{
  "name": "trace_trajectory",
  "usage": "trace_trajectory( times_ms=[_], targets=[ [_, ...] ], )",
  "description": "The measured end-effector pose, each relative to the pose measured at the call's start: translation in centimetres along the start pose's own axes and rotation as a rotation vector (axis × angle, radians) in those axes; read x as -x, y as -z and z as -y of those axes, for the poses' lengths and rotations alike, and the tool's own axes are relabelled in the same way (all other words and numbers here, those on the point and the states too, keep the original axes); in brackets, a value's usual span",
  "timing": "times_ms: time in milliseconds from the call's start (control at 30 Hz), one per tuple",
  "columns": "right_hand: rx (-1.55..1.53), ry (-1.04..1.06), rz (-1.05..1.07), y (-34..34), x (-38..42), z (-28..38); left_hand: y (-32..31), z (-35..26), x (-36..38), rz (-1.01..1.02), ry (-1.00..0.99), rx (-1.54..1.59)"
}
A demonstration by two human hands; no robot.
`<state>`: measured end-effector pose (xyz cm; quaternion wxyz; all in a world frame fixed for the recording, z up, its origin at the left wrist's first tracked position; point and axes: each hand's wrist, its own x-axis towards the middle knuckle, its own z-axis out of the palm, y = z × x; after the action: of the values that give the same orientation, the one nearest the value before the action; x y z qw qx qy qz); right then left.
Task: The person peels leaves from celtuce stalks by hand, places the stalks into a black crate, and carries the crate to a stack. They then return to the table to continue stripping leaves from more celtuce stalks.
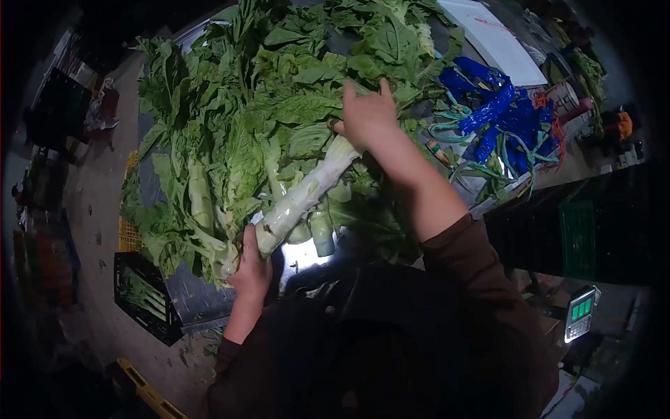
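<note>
A pale stalk point(296, 204) slants across the centre of a leaf-heaped worktop point(202, 305), its cut end toward 7 o'clock beside the left hand point(250, 274), whose thumb stands upright; whether that grip closes on it cannot be told. At the upper end, the right hand point(371, 120) spreads two fingers over leaves point(303, 105), its hold on the stalk unclear. A black crate point(145, 299) at 8 o'clock contains greens point(143, 293); blue straps point(499, 112) lie at 2 o'clock.
</note>
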<state>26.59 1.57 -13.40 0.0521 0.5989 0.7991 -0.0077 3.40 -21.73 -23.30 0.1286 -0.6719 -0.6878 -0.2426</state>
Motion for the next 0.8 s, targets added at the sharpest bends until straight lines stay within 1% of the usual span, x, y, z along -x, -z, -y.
trace_trajectory(
  times_ms=[33, 100, 133, 167, 200, 233, 267, 333, 367, 433, 467, 500, 533, 567, 600, 667, 700, 767, 800],
  targets=[
    [-0.005, -0.009, 0.001, -0.4, 0.0, 0.1, -0.2, 0.1, -0.1, -0.009, -0.030, -0.020],
    [-0.432, 0.013, 0.014, -1.7, -0.4, 0.6, 0.2, -0.1, -0.6, 0.012, -0.056, -0.021],
    [-0.556, 0.055, -0.103, -2.0, 0.1, 1.5, 0.4, -0.3, -0.8, 0.030, -0.068, -0.024],
    [-0.713, 0.131, -0.096, -2.2, 0.7, 2.6, 0.5, -0.7, -0.7, 0.035, -0.072, -0.021],
    [-0.870, 0.211, -0.092, -2.2, 1.2, 3.9, 0.5, -1.1, -0.8, 0.090, -0.019, 0.016],
    [-0.926, 0.277, 0.065, -1.8, 2.3, 5.6, 0.5, -1.4, -0.9, 0.144, 0.035, 0.051],
    [-0.979, 0.345, 0.222, -1.1, 3.5, 7.3, 0.5, -1.6, -0.9, 0.143, 0.032, 0.049],
    [-0.701, 0.617, 0.290, 0.6, 5.3, 9.5, 0.5, -1.7, -1.0, 0.218, 0.072, 0.100],
    [-0.700, 0.614, 0.287, 1.2, 5.3, 9.4, 0.3, -1.5, -1.0, 0.217, 0.068, 0.102],
    [-0.660, 0.619, 0.134, 2.3, 5.5, 8.9, -0.3, -0.6, -0.5, 0.091, -0.016, 0.034],
    [-0.627, 0.496, 0.029, 3.6, 5.1, 7.4, -0.7, 0.0, 0.1, 0.074, 0.031, 0.034],
    [-0.532, 0.370, -0.258, 3.5, 4.4, 5.6, -0.6, 0.2, 0.2, 0.067, 0.034, 0.042],
    [-0.427, 0.244, -0.542, 3.1, 3.6, 3.6, -0.5, 0.3, 0.3, 0.006, 0.003, 0.010],
    [-0.333, 0.076, -0.647, 2.6, 2.8, 1.2, -0.4, 0.4, 0.3, -0.056, -0.026, -0.024],
    [-0.238, -0.093, -0.749, 1.9, 2.2, -1.3, -0.3, 0.6, 0.4, -0.067, -0.029, -0.002],
    [-0.126, -0.320, -0.764, 1.2, 2.0, -5.4, -0.3, 0.9, 0.6, -0.084, -0.030, 0.005],
    [-0.119, -0.320, -0.768, 1.1, 1.8, -6.0, -0.4, 0.8, 0.7, -0.092, -0.038, 0.007],
    [-0.065, -0.403, -0.566, 0.6, 1.7, -6.9, -0.4, 0.4, 0.7, -0.068, -0.044, 0.027],
    [-0.080, -0.358, -0.588, 0.1, 1.7, -6.5, -0.5, 0.4, 0.6, -0.044, -0.049, 0.042]
  ],
)
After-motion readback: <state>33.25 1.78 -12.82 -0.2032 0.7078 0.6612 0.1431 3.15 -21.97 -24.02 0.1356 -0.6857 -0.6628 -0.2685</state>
